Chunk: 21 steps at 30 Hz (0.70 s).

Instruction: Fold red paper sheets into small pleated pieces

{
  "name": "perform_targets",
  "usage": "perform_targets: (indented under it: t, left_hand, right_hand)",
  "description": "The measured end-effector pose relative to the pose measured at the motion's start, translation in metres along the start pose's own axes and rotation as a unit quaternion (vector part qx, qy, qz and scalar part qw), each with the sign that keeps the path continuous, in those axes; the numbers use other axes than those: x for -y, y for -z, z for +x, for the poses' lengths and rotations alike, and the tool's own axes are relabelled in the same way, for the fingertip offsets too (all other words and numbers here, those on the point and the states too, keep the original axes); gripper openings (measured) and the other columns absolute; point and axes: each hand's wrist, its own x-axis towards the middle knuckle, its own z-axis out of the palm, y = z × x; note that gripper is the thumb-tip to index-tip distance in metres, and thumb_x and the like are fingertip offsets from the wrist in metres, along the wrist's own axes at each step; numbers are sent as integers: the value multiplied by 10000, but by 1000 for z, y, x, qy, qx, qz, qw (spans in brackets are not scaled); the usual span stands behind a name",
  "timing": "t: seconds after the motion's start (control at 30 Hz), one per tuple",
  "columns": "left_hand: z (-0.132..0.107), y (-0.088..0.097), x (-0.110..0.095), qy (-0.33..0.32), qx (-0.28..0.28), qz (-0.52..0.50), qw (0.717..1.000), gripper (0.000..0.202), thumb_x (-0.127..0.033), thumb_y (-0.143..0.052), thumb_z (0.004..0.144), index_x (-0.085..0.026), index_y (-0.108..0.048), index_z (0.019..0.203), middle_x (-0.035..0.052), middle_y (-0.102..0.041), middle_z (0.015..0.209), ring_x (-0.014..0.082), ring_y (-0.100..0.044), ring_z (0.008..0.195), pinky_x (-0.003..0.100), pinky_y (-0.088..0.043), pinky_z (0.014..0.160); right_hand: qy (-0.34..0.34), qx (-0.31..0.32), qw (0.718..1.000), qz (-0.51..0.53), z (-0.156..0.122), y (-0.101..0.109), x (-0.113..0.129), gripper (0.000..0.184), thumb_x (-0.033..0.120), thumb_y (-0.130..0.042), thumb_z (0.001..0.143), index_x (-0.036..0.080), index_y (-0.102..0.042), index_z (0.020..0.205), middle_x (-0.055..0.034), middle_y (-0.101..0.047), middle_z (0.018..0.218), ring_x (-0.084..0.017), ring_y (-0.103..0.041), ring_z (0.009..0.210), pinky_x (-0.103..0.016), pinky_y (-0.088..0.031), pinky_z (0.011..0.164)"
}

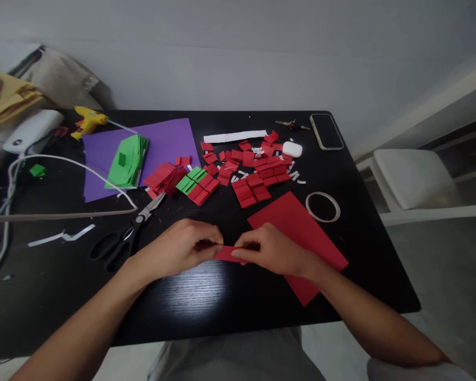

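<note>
A small piece of red paper (227, 253) is stretched between my two hands, just above the black table. My left hand (190, 244) pinches its left end, and my right hand (267, 247) pinches the right end; the fingertips partly cover it. Under my right hand and forearm lies a larger red sheet (297, 222). Beyond my hands sit folded red squares (250, 190) and a joined green-and-red piece (197, 185). Open scissors (137, 225) with black handles rest left of my left hand.
Red scraps (230, 164), a white strip (235, 136), an earbud case (292, 149), a tape ring (323, 207) and a phone (326, 132) lie farther back. At left are green papers (127, 161) on a purple sheet (170, 135), a yellow glue gun (89, 121) and a white cable (63, 217).
</note>
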Motion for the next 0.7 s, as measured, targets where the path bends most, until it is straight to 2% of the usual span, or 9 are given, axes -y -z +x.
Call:
perform_targets:
  t: [0.17, 0.3, 0.47, 0.6, 0.7]
  left_hand:
    - [2, -2, -4, -15, -9, -38, 999, 173, -220, -604, 996, -190, -754, 917, 22, -756, 815, 138, -660, 693, 228, -446, 654]
    - [1, 2, 0, 0, 0, -68, 998, 179, -253, -615, 1005, -189, -755, 915, 7, -744, 789, 121, -637, 658, 216, -443, 633]
    - [-1, 4, 0, 8, -2, -40, 999, 183, -254, -607, 1010, -193, -765, 941, 18, -762, 835, 135, -667, 707, 223, -462, 673]
    - [1, -2, -5, 8, -23, -2, 1000, 189, -223, -589, 1005, -200, -773, 969, 35, -772, 862, 157, -688, 748, 240, -472, 695]
    - [2, -7, -7, 6, -28, -19, 999, 184, -222, -590, 1007, -200, -770, 975, 31, -772, 869, 155, -690, 755, 238, -471, 695]
  right_hand:
    - [23, -16, 999, -32, 0, -3, -1, 129, 258, -732, 959, 197, -831, 903, -7, -801, 754, -128, -695, 652, -234, -467, 634]
    - [21, -25, 999, -21, 0, -1, -1, 121, 290, -760, 947, 197, -834, 923, -14, -810, 779, -139, -715, 682, -238, -476, 646]
    - [9, -28, 999, -25, 1, 1, -2, 123, 271, -746, 951, 201, -827, 890, -3, -805, 762, -138, -716, 683, -241, -469, 644]
    - [9, -38, 999, -35, 2, -3, -4, 144, 271, -737, 950, 199, -816, 855, -3, -800, 749, -140, -710, 678, -248, -463, 653]
    - [13, -41, 998, -35, 3, -7, -5, 145, 281, -731, 952, 201, -812, 863, -5, -799, 756, -142, -706, 680, -253, -462, 652]
